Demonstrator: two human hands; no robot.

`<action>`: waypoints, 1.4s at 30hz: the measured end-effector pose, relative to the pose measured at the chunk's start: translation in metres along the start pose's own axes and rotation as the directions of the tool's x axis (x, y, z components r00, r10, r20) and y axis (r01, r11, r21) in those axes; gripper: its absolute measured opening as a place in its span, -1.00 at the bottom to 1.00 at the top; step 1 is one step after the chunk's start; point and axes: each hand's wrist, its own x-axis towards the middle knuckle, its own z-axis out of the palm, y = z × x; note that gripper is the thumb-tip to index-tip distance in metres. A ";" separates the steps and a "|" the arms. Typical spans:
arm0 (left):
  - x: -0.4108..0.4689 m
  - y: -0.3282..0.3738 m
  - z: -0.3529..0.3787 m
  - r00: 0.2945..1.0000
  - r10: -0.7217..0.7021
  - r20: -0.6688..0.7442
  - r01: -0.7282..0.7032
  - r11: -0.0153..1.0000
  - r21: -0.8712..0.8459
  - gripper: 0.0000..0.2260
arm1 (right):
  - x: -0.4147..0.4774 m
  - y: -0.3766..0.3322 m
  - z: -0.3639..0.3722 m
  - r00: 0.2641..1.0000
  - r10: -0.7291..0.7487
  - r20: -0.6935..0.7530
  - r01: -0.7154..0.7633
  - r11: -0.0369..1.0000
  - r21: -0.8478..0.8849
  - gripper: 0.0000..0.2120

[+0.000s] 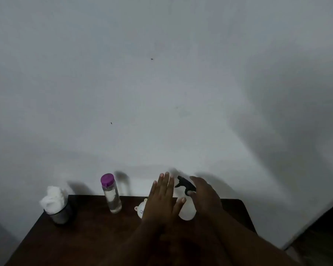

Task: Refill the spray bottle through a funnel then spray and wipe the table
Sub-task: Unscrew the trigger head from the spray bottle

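Nothing is done yet: the spray bottle point(187, 214) still wears its black trigger head, the purple-capped water bottle point(112, 196) is closed, and the white funnel point(139, 209) lies unused. The sprayer stands upright at the table's point(85, 237) 1 o'clock, long axis vertical, nozzle toward 10 o'clock. The left hand point(161, 198) hovers flat, fingers spread. The right hand point(206, 192) cups the head, thumb at its collar; I cannot tell if it grips.

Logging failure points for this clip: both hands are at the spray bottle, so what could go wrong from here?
The spray bottle stands upright; a sideways nudge from the right hand at its black head could tip it. The funnel lies half hidden behind the left hand, whose straight fingers might knock it across the table.
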 end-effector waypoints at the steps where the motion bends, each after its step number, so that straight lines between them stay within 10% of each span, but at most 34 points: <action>1: -0.002 0.000 0.002 1.000 -0.008 0.018 0.008 1.000 -0.013 -0.16 | 0.001 0.001 0.002 1.000 0.006 -0.018 -0.006 1.000 0.027 -0.57; 9: -0.014 -0.011 0.009 1.000 0.020 0.018 -0.019 0.999 -0.029 -0.28 | -0.001 0.000 0.003 0.995 0.098 -0.009 -0.098 0.995 0.034 -0.94; 20: -0.069 -0.002 0.027 0.991 -0.123 0.058 0.130 0.981 -0.146 -0.52 | -0.063 -0.004 0.011 0.998 -0.030 0.064 0.020 0.989 0.145 -0.92; 28: -0.143 0.000 0.036 0.921 -0.304 0.244 0.390 0.744 -0.543 -0.35 | -0.122 -0.033 0.013 0.983 -0.077 0.168 0.044 0.981 0.191 -0.94; 33: -0.178 0.015 0.024 0.871 -0.330 0.364 0.492 0.567 -0.661 -0.60 | -0.159 -0.051 0.020 0.970 -0.131 0.203 0.080 0.967 0.241 -0.94; 42: -0.232 0.029 0.006 0.897 -0.392 0.205 0.426 0.641 -0.639 -0.65 | -0.194 -0.062 0.021 0.932 -0.190 0.309 0.141 0.974 0.175 -0.72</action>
